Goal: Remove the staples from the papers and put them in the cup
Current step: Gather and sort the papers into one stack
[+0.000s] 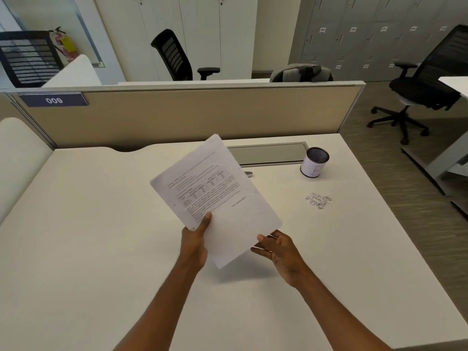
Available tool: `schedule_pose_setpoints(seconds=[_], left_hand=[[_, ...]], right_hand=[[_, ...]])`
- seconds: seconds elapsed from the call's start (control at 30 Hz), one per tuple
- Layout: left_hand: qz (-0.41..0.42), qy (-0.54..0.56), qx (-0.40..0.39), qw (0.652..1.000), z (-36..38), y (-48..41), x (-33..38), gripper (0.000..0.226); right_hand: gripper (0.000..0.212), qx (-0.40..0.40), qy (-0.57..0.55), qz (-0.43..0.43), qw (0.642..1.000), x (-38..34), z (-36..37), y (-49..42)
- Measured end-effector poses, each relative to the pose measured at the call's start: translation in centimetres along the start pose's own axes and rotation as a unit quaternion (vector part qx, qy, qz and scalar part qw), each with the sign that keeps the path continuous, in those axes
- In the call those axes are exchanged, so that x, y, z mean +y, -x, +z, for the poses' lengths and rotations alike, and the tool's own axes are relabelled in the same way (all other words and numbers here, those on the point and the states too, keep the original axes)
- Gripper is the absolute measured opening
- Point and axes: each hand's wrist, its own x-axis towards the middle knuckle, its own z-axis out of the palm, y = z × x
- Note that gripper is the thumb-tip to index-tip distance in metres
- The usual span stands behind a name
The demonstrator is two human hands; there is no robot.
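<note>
— Holding the stapled papers [215, 196] up off the white desk [88, 224] is what I see from the head camera. The sheets hang tilted in the middle of the view, printed side facing the camera, long edge running from about 11 o'clock down to 5 o'clock.

— How do the hands sit?

— The left hand [195, 247] pinches the lower left corner, thumb pressed on the printed face and the other fingers hidden behind the sheets. The right hand [281, 252] is at the lower right edge, fingers loosely spread; its fingertips seem to touch the back of the sheets, but I cannot tell whether it grips them.

— Any staple showing?

— A small dark mark sits at the corner just beside the left thumb. It is too small for me to call it a staple.

— And the cup?

— The cup [314, 162] stands upright on the desk at about 2 o'clock from the papers, well apart from both hands. It is dark mesh with a white paper wrap bearing a pen mark.

— Anything else nearby?

— A little pile of silvery bits [318, 200], possibly pulled staples, lies on the desk at 6 o'clock from the cup, outside it. A small grey object [249, 174] peeks out past the papers' right edge, near the cable tray lid [268, 153].
</note>
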Motion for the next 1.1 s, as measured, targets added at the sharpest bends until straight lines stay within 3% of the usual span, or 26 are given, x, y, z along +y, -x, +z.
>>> schedule_pose_setpoints(seconds=[0.07, 0.17, 0.3, 0.43, 0.57, 0.77, 1.0, 1.1], left_hand=[[-0.017, 0.056, 0.001, 0.998, 0.9, 0.5, -1.0, 0.037], [-0.048, 0.084, 0.011, 0.995, 2.2, 1.8, -2.7, 0.045], [-0.060, 0.106, -0.006, 0.992, 2.4, 2.5, -4.3, 0.055], [-0.046, 0.111, -0.013, 0.993, -0.2, 0.6, -1.9, 0.053], [-0.075, -0.021, -0.095, 0.992, -4.5, -1.7, 3.1, 0.040], [-0.098, -0.228, -0.219, 0.944, -4.7, -2.0, 6.1, 0.038], [0.013, -0.226, -0.179, 0.958, -3.1, -1.1, 2.9, 0.028], [0.018, -0.224, -0.175, 0.959, -3.2, -0.5, 1.1, 0.029]], right_hand=[[0.036, -0.014, -0.017, 0.001, 1.000, 0.4, 1.3, 0.2], [0.035, 0.042, -0.048, -0.010, 0.998, 0.9, 3.1, 0.4], [0.025, 0.120, -0.003, -0.030, 0.992, 1.1, 3.0, 0.5], [0.026, 0.145, 0.068, -0.029, 0.987, -0.2, 0.2, 0.6], [0.031, 0.147, 0.138, -0.018, 0.979, -1.7, -3.5, 1.3], [0.027, 0.107, 0.232, -0.037, 0.966, -2.8, -4.9, 1.9], [0.014, 0.141, 0.241, -0.075, 0.957, -1.0, -4.5, 1.8], [0.025, 0.156, 0.220, -0.065, 0.961, 0.4, -5.1, 2.0]])
